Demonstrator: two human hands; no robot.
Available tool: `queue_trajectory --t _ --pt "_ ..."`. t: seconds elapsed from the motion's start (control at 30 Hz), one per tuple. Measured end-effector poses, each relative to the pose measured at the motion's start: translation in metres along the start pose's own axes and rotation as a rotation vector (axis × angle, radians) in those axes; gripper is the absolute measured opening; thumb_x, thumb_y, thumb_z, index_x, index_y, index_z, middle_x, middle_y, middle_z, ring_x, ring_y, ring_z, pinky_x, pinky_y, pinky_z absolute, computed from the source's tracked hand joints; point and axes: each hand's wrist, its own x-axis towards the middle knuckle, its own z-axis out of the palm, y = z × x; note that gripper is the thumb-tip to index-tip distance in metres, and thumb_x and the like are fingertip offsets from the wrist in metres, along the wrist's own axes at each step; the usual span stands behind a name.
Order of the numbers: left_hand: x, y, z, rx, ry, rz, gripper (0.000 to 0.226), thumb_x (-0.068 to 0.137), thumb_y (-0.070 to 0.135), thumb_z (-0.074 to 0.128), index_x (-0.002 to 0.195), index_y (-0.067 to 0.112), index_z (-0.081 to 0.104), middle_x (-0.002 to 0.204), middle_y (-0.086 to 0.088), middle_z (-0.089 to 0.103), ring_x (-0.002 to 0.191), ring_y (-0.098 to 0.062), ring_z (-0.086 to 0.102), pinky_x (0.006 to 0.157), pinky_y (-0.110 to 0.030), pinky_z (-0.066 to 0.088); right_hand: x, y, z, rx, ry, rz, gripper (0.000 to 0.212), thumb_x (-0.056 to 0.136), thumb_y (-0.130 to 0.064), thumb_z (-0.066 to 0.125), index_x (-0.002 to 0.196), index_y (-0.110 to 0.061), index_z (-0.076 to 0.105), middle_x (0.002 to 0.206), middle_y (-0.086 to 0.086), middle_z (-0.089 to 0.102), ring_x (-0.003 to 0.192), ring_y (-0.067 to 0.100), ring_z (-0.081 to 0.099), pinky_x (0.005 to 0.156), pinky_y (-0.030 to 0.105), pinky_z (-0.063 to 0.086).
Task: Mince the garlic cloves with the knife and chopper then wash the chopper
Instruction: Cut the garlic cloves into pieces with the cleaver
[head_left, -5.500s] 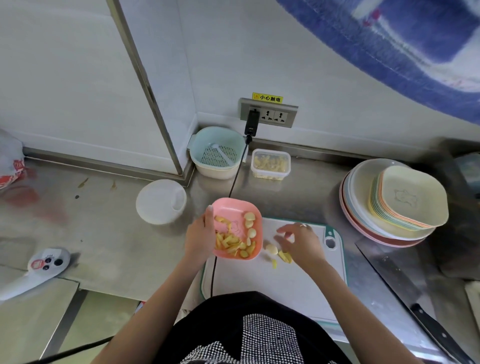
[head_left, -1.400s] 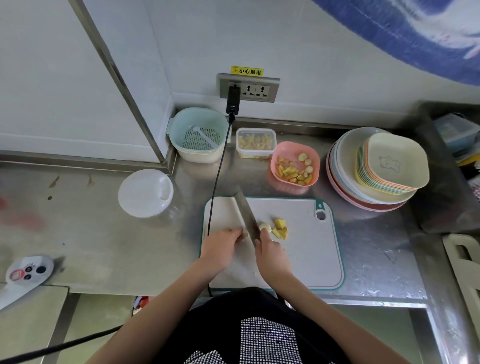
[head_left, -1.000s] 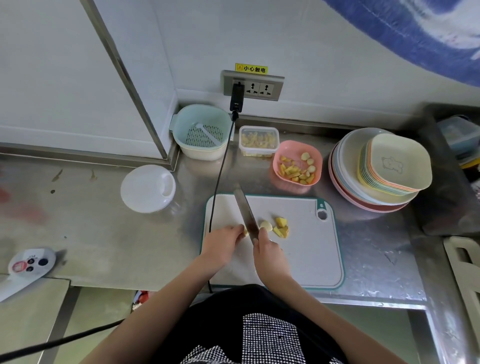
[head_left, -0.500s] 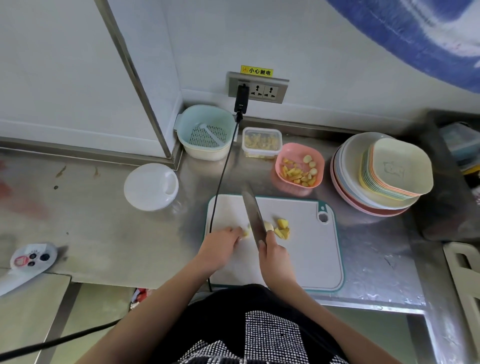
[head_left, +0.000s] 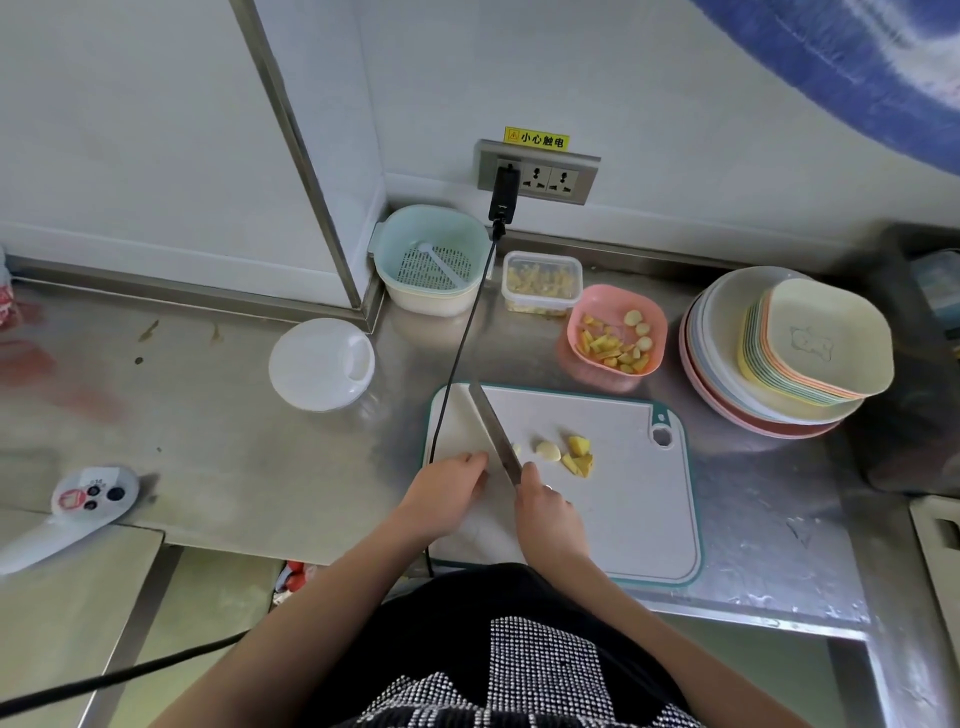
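Two hands: both mine, working side by side on the white cutting board (head_left: 623, 499) at the near middle of the steel counter (head_left: 234, 457).
Right hand (head_left: 548, 512): fingers curled round the knife (head_left: 493, 431) handle; the blade points to 11 o'clock, its edge down on the board.
Left hand (head_left: 447, 486): knuckles bent, fingertips just left of the blade; whether they pinch anything I cannot tell.
Garlic cloves (head_left: 548, 451): one pale clove just right of the blade, yellow pieces (head_left: 577, 457) beside it at 3 o'clock.
Pink bowl (head_left: 615, 338): at 1 o'clock beyond the board, holding more cloves and slices.
Chopper bowl (head_left: 321, 364): white, round, on the counter at 10 o'clock, well apart from my hands.
Plates (head_left: 779, 358): stacked at 2 o'clock.
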Motion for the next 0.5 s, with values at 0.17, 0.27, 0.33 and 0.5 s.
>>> queue_trajectory --t 0.17,0.27,0.33,0.5 --pt "0.0 -0.003 0.001 -0.004 -0.002 0.009 0.022 0.103 0.022 0.034 0.108 0.006 0.048 0.095 -0.013 0.057 0.085 -0.033 0.057 0.066 -0.039 0.039 -0.004 0.009 -0.01 0.161 0.103 -0.009 0.019 0.102 -0.018 0.033 0.118 -0.01 0.038 0.092 0.018 0.065 0.081 0.037 0.059 0.063 0.038 0.042" --pt "0.002 -0.003 0.001 -0.011 -0.006 -0.004 0.023 0.102 0.021 0.035 0.112 0.006 0.048 0.099 -0.012 0.058 0.088 -0.032 0.057 0.068 -0.038 0.041 -0.007 0.011 -0.017 0.228 0.186 -0.012 0.025 0.102 -0.019 0.034 0.124 -0.009 0.039 0.089 0.016 0.064 0.075 0.034 0.057 0.059 0.034 0.038" --pt "0.003 -0.002 0.0 -0.029 0.004 -0.006 0.02 0.102 0.02 0.036 0.11 0.007 0.048 0.1 -0.01 0.058 0.09 -0.031 0.058 0.068 -0.037 0.04 -0.006 0.011 -0.018 0.24 0.19 -0.013 0.023 0.102 -0.019 0.033 0.122 -0.009 0.039 0.088 0.015 0.063 0.072 0.032 0.055 0.059 0.033 0.037" --pt "0.002 0.002 -0.005 -0.06 0.02 -0.024 0.02 0.102 0.021 0.037 0.111 0.007 0.048 0.101 -0.009 0.06 0.091 -0.03 0.058 0.066 -0.035 0.037 -0.002 0.015 -0.013 0.225 0.18 0.004 0.025 0.102 -0.018 0.033 0.125 -0.01 0.039 0.089 0.015 0.064 0.074 0.033 0.057 0.059 0.033 0.036"
